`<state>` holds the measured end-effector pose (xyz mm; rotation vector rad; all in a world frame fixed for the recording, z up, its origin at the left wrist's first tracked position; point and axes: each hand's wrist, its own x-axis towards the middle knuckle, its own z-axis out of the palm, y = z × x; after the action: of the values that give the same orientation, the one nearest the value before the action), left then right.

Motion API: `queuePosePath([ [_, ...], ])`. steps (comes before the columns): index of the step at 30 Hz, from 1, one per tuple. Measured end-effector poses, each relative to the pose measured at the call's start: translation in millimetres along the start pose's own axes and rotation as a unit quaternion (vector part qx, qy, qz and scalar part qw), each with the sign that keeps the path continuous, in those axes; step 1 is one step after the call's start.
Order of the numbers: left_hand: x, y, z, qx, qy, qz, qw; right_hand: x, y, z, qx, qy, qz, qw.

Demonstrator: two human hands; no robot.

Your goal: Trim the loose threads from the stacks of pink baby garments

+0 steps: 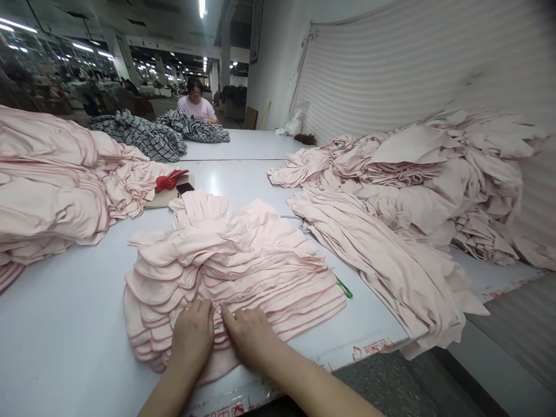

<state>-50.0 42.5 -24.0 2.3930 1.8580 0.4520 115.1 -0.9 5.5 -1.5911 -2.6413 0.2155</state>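
Observation:
A layered stack of pale pink garments (260,272) with darker pink edging lies in front of me, its layers overlapping like steps. Small buttons or snaps seem to dot their front edges. My left hand (194,330) is closed, thumb and fingers pinching the cloth of a layer near the front of the stack. Close beside it, my right hand (251,331) also pinches the same cloth, its fingertips almost meeting the left ones. The exact bit of cloth between the fingertips is partly hidden. A small green tool (344,286), perhaps thread snips, lies at the stack's right edge.
More pink garments (47,191) are heaped at left. A long pink bundle (382,260) and a larger pink pile (434,168) lie at right. Behind are a red cloth (170,180), a phone (185,188), checked fabric (143,134) and a person (196,105) across the white table (65,330).

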Motion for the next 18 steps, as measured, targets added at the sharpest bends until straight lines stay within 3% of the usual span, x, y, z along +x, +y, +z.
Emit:
queuePosePath([
  [4, 17.1, -0.5, -8.7, -0.042, -0.013, -0.042, 0.998, -8.8, 3.1, -12.0, 0.09, 0.043, 0.023, 0.995],
  [8, 21.1, -4.5, -9.8, -0.07, -0.036, -0.062, 0.995, 5.6, -6.8, -13.9, 0.14, 0.084, 0.036, 0.986],
  [10, 24.3, -11.8, -11.9, -0.046, -0.029, -0.079, 0.995, 7.3, 0.3, -15.7, 0.145, 0.091, 0.024, 0.985],
  [14, 40.7, -31.4, -16.3, 0.068, 0.028, -0.108, 0.991, -26.5, 48.2, -20.3, 0.105, 0.074, 0.09, 0.988],
  [18, 48.4, -37.9, -20.9, -0.033, -0.021, -0.156, 0.987, -79.1, 111.2, -15.5, 0.098, 0.12, 0.215, 0.964],
])
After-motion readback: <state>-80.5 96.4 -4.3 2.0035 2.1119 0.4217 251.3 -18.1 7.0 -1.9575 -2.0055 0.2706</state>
